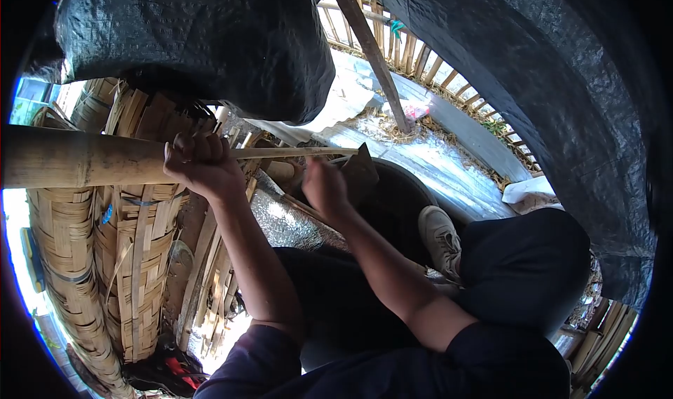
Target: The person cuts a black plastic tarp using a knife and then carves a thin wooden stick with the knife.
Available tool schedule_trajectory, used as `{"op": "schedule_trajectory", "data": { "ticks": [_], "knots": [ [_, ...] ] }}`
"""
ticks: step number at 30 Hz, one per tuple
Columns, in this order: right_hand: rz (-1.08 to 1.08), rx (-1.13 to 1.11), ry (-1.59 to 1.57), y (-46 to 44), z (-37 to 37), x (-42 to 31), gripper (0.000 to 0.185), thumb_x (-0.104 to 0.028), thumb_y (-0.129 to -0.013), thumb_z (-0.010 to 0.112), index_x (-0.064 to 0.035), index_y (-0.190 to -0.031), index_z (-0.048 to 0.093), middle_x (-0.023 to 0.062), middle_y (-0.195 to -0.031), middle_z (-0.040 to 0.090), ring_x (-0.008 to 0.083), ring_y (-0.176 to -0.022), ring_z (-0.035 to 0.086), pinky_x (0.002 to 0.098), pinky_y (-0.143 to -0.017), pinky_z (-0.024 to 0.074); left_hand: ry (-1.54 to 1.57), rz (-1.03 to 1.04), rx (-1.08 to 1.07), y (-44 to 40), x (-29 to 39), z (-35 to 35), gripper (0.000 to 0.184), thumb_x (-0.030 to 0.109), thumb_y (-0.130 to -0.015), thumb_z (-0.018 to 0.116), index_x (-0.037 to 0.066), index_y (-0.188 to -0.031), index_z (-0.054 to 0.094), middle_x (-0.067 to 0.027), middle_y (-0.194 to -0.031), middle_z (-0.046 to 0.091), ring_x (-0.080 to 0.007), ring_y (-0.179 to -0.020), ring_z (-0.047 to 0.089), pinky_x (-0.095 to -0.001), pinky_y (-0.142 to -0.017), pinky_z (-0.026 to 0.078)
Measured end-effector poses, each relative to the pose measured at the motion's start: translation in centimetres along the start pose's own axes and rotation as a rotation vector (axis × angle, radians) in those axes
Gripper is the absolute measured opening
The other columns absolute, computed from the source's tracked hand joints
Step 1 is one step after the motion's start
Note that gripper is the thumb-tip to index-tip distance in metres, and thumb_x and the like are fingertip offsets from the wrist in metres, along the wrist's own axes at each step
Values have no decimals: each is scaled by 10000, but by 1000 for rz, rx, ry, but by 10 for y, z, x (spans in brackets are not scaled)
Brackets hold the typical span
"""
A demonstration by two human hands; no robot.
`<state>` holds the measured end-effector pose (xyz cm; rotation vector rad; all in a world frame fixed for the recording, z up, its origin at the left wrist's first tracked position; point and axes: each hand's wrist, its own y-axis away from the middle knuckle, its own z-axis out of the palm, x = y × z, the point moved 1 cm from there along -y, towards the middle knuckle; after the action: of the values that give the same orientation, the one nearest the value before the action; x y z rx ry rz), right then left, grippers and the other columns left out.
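My left hand [203,162] has its fingers curled round bamboo at the end of a thick bamboo pole [84,158] that comes in from the left edge. From that hand a thin bamboo strip [301,151] runs to the right. Just below the strip, my right hand [324,188] is closed in a fist and blurred; what it grips is hidden. Beside it on the right is a flat grey piece with a pointed tip [362,166], perhaps a blade, over a dark round tub [403,188].
Tall woven bamboo baskets [144,273] stand at the left. Black plastic sheeting [210,34] hangs overhead, and more sheeting [547,83] curves down the right. A slanting wooden post [371,52] stands before a bamboo fence [434,69]. My shoe [440,239] rests near the tub.
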<state>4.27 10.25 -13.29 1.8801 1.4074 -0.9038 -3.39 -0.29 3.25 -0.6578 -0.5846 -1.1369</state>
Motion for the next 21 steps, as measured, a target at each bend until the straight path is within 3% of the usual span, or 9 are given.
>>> {"op": "schedule_trajectory", "data": {
  "ticks": [1,2,4,5,8,12,14,17,21],
  "knots": [
    [163,-59,-46,-5,-2,25,207,-150,-925,457,-2,-887,597,215,-764,635,364,-701,655,457,-613,536,0,3,3,0,2,-2,334,218,-827,391,169,-542,224,41,-462,167,-70,-412,99,-249,-383,113],
    [160,-60,-42,-10,7,44,207,-150,-925,457,-2,-887,597,215,-764,635,364,-701,655,457,-613,536,-17,11,11,-1,2,-5,329,217,-827,392,170,-547,227,42,-463,166,-71,-415,100,-250,-385,114],
    [4,52,-85,-17,7,53,227,-166,-934,447,-3,-882,596,207,-728,626,351,-680,658,455,-598,531,-27,20,15,-2,1,-3,323,217,-827,393,171,-552,230,43,-464,165,-73,-417,101,-251,-387,115],
    [-6,115,-52,-16,13,52,293,-159,-933,461,34,-737,563,257,-639,595,418,-617,616,481,-536,506,-27,35,29,-2,1,-1,321,221,-828,397,171,-556,234,43,-465,166,-73,-420,103,-251,-389,113],
    [-105,48,-178,5,-5,-21,266,-154,-932,462,56,-784,532,276,-620,573,450,-616,596,485,-528,497,0,36,21,-4,-2,-1,315,226,-826,404,172,-562,240,44,-467,167,-74,-425,106,-250,-393,108],
    [-233,194,-205,11,8,-22,241,-148,-932,454,54,-816,515,279,-635,577,431,-618,615,471,-531,508,11,-6,-21,-1,-1,-2,310,229,-819,412,172,-565,244,44,-469,166,-75,-430,103,-254,-397,104],
    [44,53,-53,-3,26,34,233,-142,-930,455,41,-803,522,271,-642,581,428,-638,623,477,-531,512,-10,-2,-20,-2,0,-7,310,227,-819,409,172,-563,242,44,-468,167,-75,-430,101,-253,-396,106],
    [21,-33,-86,-12,21,64,165,-106,-883,495,50,-891,547,263,-803,618,359,-733,666,429,-611,544,-45,22,-2,-8,0,-15,329,278,-848,400,172,-575,251,45,-461,173,-72,-422,103,-257,-394,99],
    [-25,-96,54,4,-4,-9,155,-95,-874,502,36,-925,569,233,-815,633,350,-744,668,417,-598,547,-54,22,53,-8,-2,-10,358,329,-879,390,175,-587,253,45,-452,175,-70,-412,106,-261,-395,91]
  ]
}}
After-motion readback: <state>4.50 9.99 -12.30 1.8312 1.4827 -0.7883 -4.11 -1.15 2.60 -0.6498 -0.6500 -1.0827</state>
